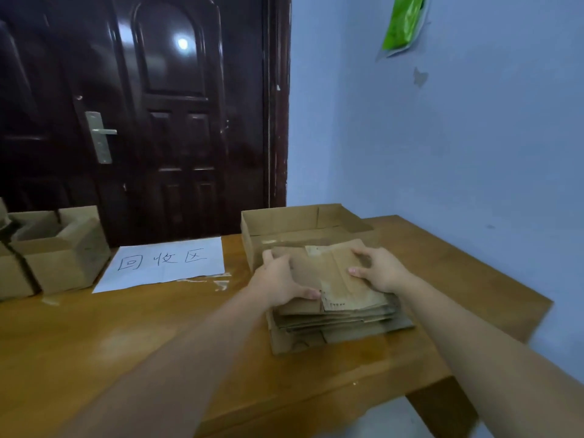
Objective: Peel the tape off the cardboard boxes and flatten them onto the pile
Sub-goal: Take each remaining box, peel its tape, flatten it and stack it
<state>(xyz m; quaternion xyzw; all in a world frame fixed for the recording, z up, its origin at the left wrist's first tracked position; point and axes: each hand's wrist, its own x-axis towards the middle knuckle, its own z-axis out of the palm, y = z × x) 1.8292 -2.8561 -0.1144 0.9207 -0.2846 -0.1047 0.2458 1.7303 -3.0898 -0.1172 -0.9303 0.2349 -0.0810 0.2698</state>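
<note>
Item: pile of flattened cardboard [338, 320], on the tabletop [126, 343], right of the paper sign [164, 263] and touching the front of an open shallow box [284, 219].

Top piece [344, 279]: lies flat on the pile, slightly askew.

Left hand [281, 279]: fingers curled over the top piece's left edge, gripping it.

Right hand [379, 270]: spread flat on its right side, pressing down.

Handling note: judged to be squaring and flattening; press evenly, align edges with the pile, so the stack does not slide.

Remaining: upright boxes [60, 248] left of the sign, apparently unflattened.
</note>
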